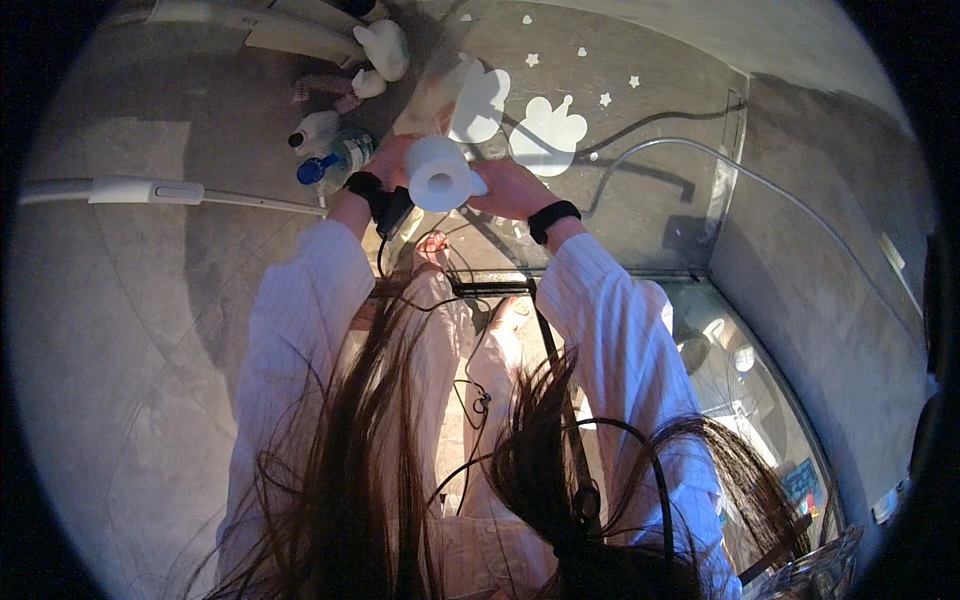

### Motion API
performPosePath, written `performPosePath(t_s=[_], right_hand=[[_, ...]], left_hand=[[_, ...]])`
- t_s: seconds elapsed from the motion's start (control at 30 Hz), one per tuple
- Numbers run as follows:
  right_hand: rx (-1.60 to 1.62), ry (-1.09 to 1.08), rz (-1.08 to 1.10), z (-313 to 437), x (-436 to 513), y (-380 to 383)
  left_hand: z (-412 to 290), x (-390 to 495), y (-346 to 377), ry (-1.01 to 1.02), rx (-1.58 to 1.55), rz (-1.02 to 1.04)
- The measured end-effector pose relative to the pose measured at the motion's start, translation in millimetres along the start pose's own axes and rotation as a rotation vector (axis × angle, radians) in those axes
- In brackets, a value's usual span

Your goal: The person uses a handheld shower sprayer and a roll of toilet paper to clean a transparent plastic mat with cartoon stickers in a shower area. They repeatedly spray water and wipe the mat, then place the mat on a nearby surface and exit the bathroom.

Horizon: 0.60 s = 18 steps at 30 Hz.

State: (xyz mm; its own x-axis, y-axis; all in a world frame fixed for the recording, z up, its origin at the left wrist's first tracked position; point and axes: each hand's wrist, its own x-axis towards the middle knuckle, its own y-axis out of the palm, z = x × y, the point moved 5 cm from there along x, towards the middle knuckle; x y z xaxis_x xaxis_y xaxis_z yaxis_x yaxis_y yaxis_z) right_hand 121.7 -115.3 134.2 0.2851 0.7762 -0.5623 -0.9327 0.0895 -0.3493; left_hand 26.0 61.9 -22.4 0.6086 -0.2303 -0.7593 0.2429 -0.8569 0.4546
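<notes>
A white roll of paper [439, 176], with its round end and core facing me, is held up in front of me. My left hand [395, 159] grips its left side, the fingers partly hidden behind the roll. My right hand [514, 187] is at its right side, with fingertips on a small white piece that sticks out there; whether that is the paper's loose end I cannot tell. Black straps circle both wrists, and a black device [394, 214] sits at the left one. Just left of my left hand stands a clear bottle with a blue cap [319, 169].
White containers [382, 49] stand at the upper left. A pale rail [146, 190] runs in from the left. On the right, a metal shower hose [780, 184] arcs along the wall. Cloud-shaped white stickers [547, 135] lie ahead. A black frame bar [491, 287] and cables cross near my feet.
</notes>
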Motion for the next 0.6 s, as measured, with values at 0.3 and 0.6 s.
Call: performPosePath(t_s=[0.3, 0.6], right_hand=[[-0.022, 0.065, -0.044, -19.6, 12.1, -7.1], [0.123, 0.046, -0.258, -25.9, 16.9, -29.7]], left_hand=[[41.1, 37.4, -32.2, 0.007, -0.224, -0.176], [-8.3, 19.0, -7.9, -0.038, -0.189, -0.436]])
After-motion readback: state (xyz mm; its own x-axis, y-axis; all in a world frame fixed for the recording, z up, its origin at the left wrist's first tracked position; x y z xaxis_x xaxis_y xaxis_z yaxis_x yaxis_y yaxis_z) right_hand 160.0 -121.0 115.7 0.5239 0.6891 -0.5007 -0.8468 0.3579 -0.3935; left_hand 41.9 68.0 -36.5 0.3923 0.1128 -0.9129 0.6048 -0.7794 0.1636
